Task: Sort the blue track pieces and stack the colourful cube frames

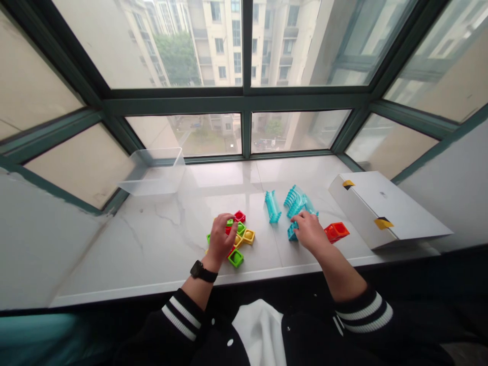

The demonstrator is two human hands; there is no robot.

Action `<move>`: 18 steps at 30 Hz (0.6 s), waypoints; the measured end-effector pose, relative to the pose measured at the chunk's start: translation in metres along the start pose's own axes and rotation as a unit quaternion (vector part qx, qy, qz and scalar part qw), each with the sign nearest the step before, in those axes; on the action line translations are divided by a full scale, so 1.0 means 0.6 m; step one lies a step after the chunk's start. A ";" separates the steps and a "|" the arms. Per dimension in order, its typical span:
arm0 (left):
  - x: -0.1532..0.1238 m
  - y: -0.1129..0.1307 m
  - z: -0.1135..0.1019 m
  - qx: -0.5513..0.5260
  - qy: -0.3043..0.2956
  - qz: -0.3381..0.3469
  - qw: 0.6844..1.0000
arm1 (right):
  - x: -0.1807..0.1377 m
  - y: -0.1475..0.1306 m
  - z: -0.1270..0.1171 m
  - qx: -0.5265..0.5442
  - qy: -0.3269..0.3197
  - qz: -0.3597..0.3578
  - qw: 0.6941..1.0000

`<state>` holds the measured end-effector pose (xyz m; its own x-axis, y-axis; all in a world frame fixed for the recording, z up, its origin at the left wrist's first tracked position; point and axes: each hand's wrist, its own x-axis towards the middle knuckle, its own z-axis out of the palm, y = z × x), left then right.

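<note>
My left hand [220, 239] is curled over a cluster of small square plastic blocks [239, 229] in green, yellow and red, and its fingers hide part of them. A green block [236, 257] lies just below that hand. My right hand [310, 229] rests with its fingertips at a small teal piece [292, 232], partly covered. Just beyond it lie translucent teal ribbed pieces [295, 201], with another [273, 206] standing apart to the left. A red square block [336, 232] sits to the right of my right hand.
A transparent plastic box [152, 173] stands on the white marble sill [133, 244] at the back left. A white cardboard box [381, 208] with yellow-and-black tape lies at the right. Dark-framed windows [244, 99] rise behind the sill.
</note>
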<state>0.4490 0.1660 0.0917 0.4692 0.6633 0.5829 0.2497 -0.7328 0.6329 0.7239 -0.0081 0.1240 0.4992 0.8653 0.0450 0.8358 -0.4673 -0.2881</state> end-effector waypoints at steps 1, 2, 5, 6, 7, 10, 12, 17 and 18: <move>-0.006 0.019 0.009 -0.011 -0.041 0.015 0.999 | -0.003 -0.012 -0.005 0.032 -0.003 -0.023 0.999; -0.012 0.037 0.018 -0.016 -0.086 0.025 0.996 | -0.008 -0.025 -0.010 0.072 -0.007 -0.053 0.996; -0.026 0.072 0.039 -0.010 -0.197 0.048 0.979 | -0.023 -0.073 -0.021 0.226 -0.021 -0.165 0.960; -0.028 0.074 0.041 -0.005 -0.216 0.051 0.975 | -0.027 -0.089 -0.021 0.271 -0.019 -0.190 0.944; -0.028 0.071 0.040 0.002 -0.225 0.051 0.973 | -0.029 -0.103 -0.018 0.306 -0.018 -0.205 0.930; -0.026 0.037 0.014 0.059 -0.205 0.029 0.977 | -0.024 -0.133 0.008 0.368 0.008 -0.202 0.907; -0.026 0.006 -0.016 0.116 -0.176 -0.014 0.977 | -0.008 -0.143 0.042 0.394 0.040 -0.172 0.902; -0.038 -0.036 -0.071 0.208 -0.175 -0.118 0.955 | 0.057 -0.156 0.165 0.378 0.106 -0.123 0.911; -0.041 -0.037 -0.073 0.221 -0.182 -0.122 0.950 | 0.067 -0.159 0.189 0.367 0.094 -0.112 0.919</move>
<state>0.3947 0.1726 0.0858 0.5938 0.7842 0.1801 0.6827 -0.6095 0.4031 0.6387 0.0918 0.0449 0.4211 0.8460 0.3270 0.5785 0.0272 -0.8152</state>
